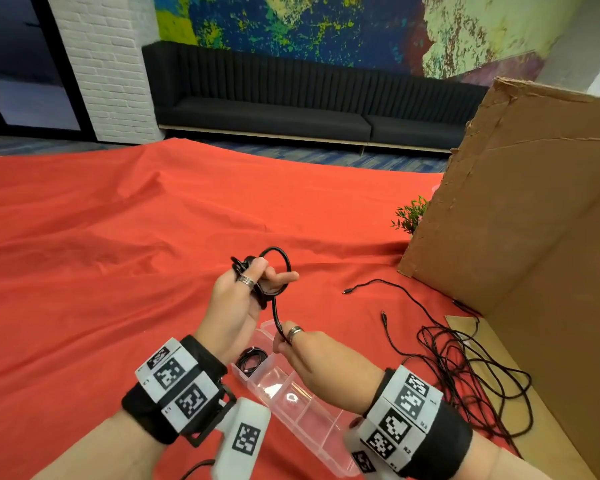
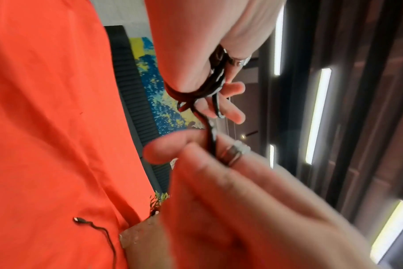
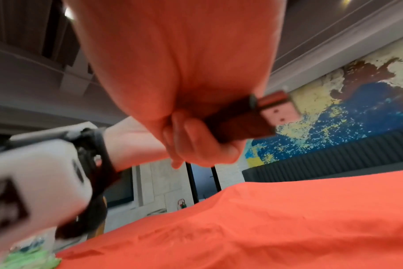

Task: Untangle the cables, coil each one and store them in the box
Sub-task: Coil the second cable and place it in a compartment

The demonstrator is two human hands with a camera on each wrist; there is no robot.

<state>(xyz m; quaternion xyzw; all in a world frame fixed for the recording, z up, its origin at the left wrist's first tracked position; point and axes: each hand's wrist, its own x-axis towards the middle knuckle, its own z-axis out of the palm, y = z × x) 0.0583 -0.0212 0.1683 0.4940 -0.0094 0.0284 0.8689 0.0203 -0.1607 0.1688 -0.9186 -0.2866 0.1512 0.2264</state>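
Note:
My left hand grips a small coil of black cable, one loop standing above the fingers. From the coil a tail runs down to my right hand, which pinches it between thumb and ringed forefinger. In the left wrist view the coil is bunched against my left hand, and the right hand pinches the tail just below. A clear plastic compartment box lies under my hands; its far compartment holds a coiled black cable. Further thin black cables lie tangled at the right.
A big cardboard sheet stands tilted at the right, a small green plant behind it. Red cloth covers the surface. One loose cable plug lies near the cardboard. A dark sofa runs along the far wall.

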